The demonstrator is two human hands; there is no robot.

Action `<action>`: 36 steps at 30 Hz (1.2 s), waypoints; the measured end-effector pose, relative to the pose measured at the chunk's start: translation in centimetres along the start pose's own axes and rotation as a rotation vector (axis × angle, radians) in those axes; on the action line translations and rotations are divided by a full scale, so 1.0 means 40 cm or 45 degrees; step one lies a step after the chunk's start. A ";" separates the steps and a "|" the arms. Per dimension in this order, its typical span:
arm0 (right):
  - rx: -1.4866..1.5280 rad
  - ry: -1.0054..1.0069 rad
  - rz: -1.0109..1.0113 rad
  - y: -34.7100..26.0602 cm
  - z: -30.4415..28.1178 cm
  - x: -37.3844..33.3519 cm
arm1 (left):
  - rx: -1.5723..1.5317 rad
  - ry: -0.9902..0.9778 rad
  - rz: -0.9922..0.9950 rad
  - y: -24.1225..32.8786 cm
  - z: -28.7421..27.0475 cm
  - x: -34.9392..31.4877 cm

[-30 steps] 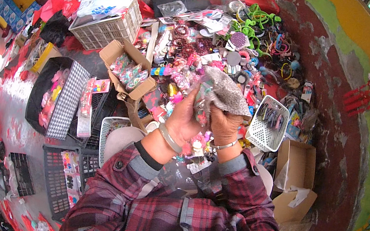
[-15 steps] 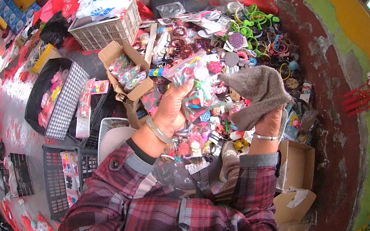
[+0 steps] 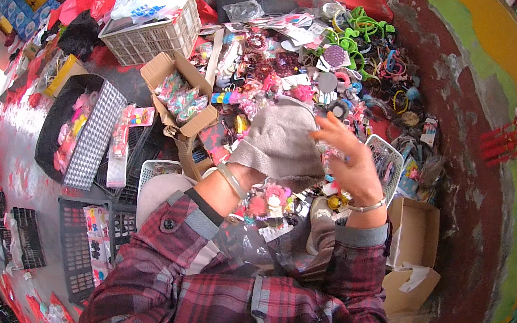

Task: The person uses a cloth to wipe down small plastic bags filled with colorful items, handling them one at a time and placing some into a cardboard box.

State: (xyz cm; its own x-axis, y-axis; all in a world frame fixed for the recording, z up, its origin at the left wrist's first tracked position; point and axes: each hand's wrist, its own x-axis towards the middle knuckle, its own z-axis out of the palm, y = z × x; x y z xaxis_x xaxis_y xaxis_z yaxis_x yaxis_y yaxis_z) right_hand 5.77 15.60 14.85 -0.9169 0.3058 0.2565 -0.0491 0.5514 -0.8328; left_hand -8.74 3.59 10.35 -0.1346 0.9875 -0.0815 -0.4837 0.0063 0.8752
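A grey-brown cloth [image 3: 283, 140] lies draped over my left hand [image 3: 246, 177], covering its fingers and whatever they hold. Only the wrist and base of that hand show, with a pale bangle around the wrist. Just right of the cloth is my right hand [image 3: 357, 167], empty, slightly blurred, with its fingers spread apart. Below both hands spreads a heap of hair accessories [image 3: 269, 200], with hair ties, clips and small packets mixed together. The clear bag seen earlier is out of sight.
A white basket [image 3: 394, 157] stands right of my right hand. An open cardboard box [image 3: 202, 124] holds small packets at left. Further left are a black bin [image 3: 68, 101] and a grey crate [image 3: 185, 28]. Green headbands [image 3: 359, 35] lie at the far side; an empty-looking carton [image 3: 417, 220] stands right.
The cloth has moved left from my right hand onto my left hand, hiding the clear bag of small items held there. My right hand has let go of the cloth and opened.
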 end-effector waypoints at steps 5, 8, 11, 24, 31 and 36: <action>0.725 0.511 0.378 0.037 0.069 0.014 | 1.395 0.212 0.693 -0.058 -0.048 0.007; 0.548 0.552 0.298 0.094 0.147 0.033 | 1.648 0.248 0.895 -0.106 -0.064 0.049; 0.548 0.691 0.261 0.102 0.165 0.041 | 1.387 0.183 0.705 -0.088 -0.004 0.019; 1.041 0.723 0.543 0.117 0.168 0.023 | -0.083 0.193 0.389 -0.107 -0.026 -0.008; 0.115 0.676 0.379 0.136 0.141 0.049 | -0.680 0.122 0.280 -0.135 -0.001 -0.021; -0.512 0.769 0.527 0.092 0.102 0.038 | -0.799 0.157 0.176 -0.131 -0.002 -0.017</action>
State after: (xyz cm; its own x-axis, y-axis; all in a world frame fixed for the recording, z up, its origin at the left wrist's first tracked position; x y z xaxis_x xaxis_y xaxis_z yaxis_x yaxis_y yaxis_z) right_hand 2.57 14.95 10.17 -0.4539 0.8451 0.2824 0.4952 0.5027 -0.7085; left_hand -6.19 2.86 5.78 -0.3121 0.9471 -0.0753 -0.8626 -0.2493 0.4401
